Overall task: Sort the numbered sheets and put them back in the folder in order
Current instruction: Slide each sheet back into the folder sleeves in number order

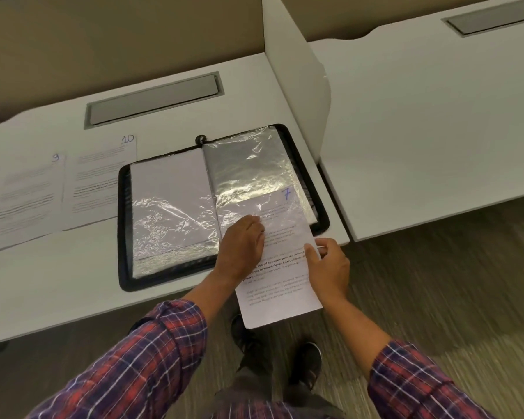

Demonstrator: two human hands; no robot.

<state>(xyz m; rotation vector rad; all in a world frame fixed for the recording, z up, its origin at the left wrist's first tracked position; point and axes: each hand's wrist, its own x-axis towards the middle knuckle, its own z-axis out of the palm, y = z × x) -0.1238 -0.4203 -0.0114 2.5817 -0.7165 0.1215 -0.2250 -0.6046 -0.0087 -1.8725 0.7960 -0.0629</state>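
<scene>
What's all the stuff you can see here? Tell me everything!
folder: one, black, open on desk
sheet 7: one, white, partly in right plastic sleeve
sheet 9: one, white, far left
sheet 10: one, white, between sheet 9 and folder
desks: two, white, adjoining
divider: one, white, between desks
cable hatches: two, grey, desk backs
shoes: two, dark, on carpet
shirt sleeves: two, red-blue plaid, forearms
left grip: one, resting on sheet 7
right grip: one, pinching sheet 7's edge

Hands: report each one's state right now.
Left hand: open, fingers pressing on the black folder's clear plastic sleeve.
Right hand: pinching the white printed sheet marked 7 at its right edge.
</scene>
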